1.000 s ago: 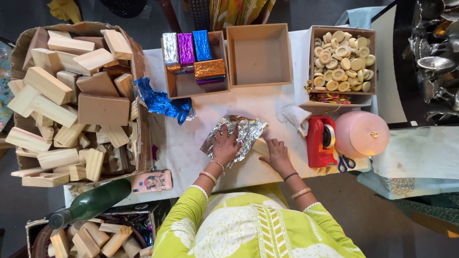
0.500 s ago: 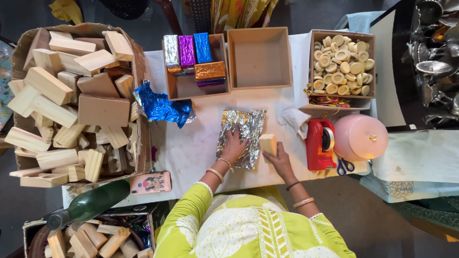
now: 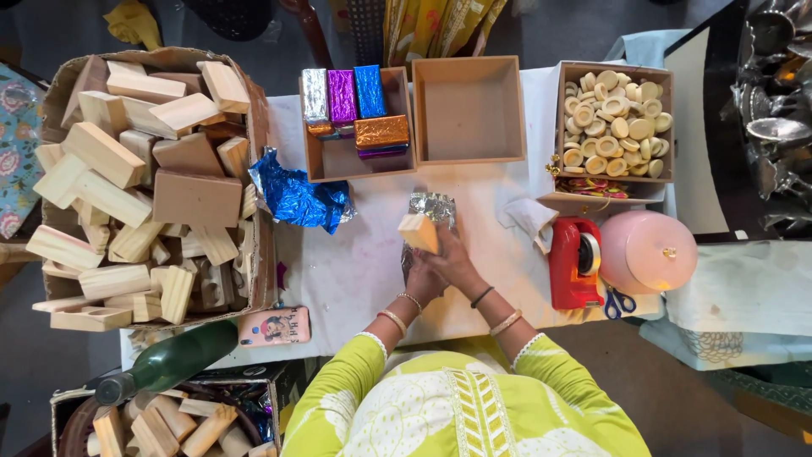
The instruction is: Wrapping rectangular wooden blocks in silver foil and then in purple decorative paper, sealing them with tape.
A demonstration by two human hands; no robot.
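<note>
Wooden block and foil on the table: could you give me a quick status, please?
Both hands, left hand and right hand, on wooden block over silver foil. Nothing in the way.

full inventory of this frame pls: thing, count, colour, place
block: 1, pale wood, in the hands over the foil
foil: 1 sheet, silver, table centre
blue foil: 1, crumpled, left of centre
wood blocks: many, pale, carton at left
wrapped blocks: several, silver, purple, blue, orange, left tray
empty tray: 1, brown, top centre
discs: many, cream, right tray
tape dispenser: 1, red, right
pink lid: 1, far right
phone: 1, table edge
bottle: 1, green, lower left
left hand: under the foil
right hand: on block
</note>
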